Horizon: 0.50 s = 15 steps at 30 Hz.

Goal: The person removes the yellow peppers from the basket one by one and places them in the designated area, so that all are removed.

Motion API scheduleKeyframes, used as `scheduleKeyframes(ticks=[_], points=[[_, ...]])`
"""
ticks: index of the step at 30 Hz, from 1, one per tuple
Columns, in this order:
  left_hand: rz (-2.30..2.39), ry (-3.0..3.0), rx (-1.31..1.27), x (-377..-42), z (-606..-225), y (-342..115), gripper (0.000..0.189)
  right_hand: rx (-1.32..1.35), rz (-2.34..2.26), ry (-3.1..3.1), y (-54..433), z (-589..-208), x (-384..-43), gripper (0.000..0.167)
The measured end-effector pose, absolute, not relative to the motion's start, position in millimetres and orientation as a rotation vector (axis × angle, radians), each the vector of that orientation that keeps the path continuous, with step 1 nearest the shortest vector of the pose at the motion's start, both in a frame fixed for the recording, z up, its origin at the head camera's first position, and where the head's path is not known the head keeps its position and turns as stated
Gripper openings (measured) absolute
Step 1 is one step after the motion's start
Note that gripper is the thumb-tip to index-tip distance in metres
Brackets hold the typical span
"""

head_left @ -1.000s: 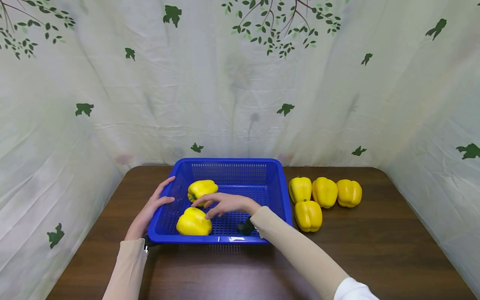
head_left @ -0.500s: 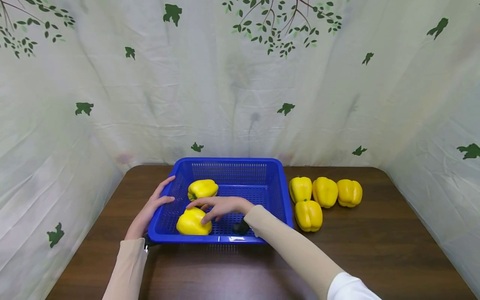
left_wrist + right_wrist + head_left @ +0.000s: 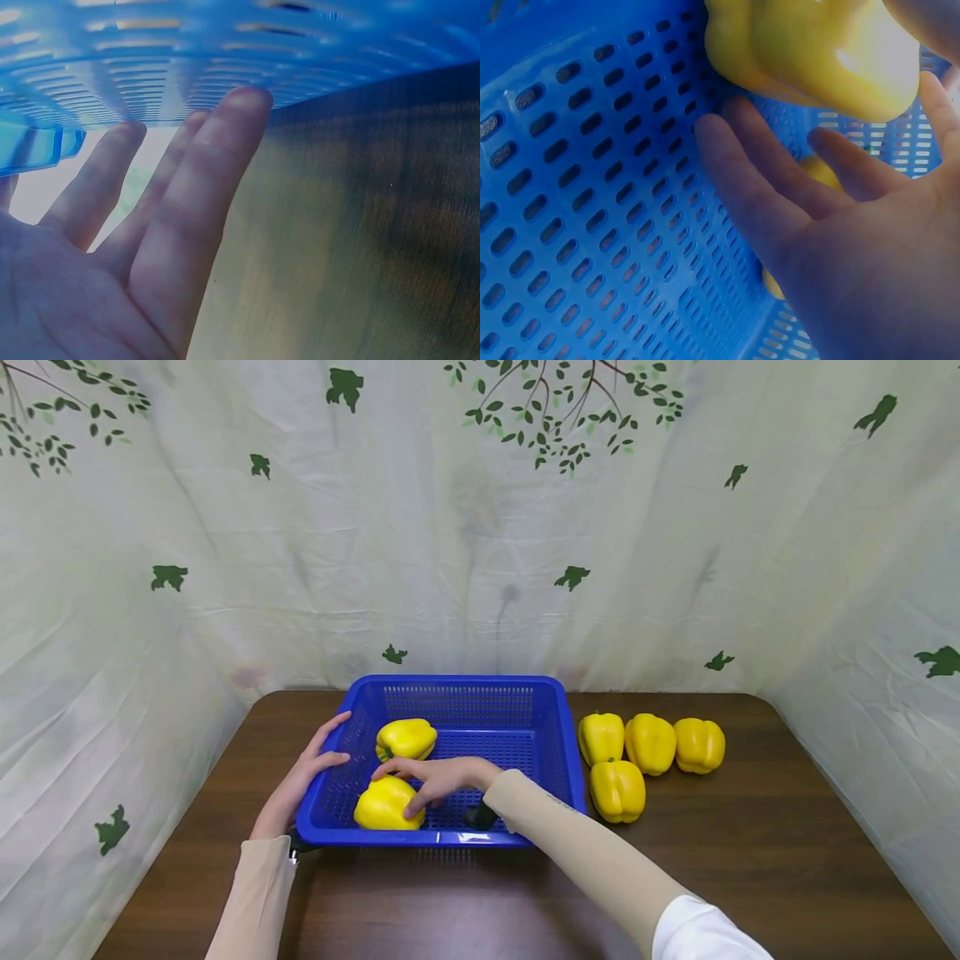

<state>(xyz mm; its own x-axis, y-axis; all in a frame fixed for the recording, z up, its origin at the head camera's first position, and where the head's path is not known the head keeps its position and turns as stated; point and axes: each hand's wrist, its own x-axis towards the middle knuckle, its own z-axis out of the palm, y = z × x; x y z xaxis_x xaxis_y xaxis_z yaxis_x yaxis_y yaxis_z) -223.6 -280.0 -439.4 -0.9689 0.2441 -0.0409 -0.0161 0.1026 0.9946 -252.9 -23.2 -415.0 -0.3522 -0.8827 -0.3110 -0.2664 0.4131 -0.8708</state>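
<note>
A blue slotted plastic basket [image 3: 461, 681] stands on the table. My left hand [image 3: 302, 774] holds its left side, thumb over the rim; in the left wrist view the fingers [image 3: 191, 180] lie along the outer wall. Inside the basket, a yellow bell pepper [image 3: 384, 812] sits at the near left corner. My right hand [image 3: 450, 774] reaches in and grips this pepper, thumb on its right side and index finger over its far side. The right wrist view shows the other fingers [image 3: 757, 180] stretched out beneath the same pepper [image 3: 810, 52]. A second yellow bell pepper [image 3: 408, 739] lies just behind.
Several more yellow bell peppers [image 3: 617, 792] stand grouped on the brown table [image 3: 765, 843], right of the basket. A black wrist-camera piece [image 3: 480, 816] shows below my right wrist. A pale curtain with leaf prints [image 3: 480, 568] surrounds the table's back and sides.
My right hand has shifted slightly left and closed in around the near pepper, its thumb now lower on the pepper's right side. The left hand and basket stay in place.
</note>
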Motion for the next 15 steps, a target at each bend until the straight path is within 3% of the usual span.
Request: scheduleKeyframes(ticks=[15], points=[[1.982, 2.205, 0.256, -224.2, -441.7, -278.3, 0.062, -0.948, -0.925, 1.843, -22.4, -413.8, -252.0, 0.067]])
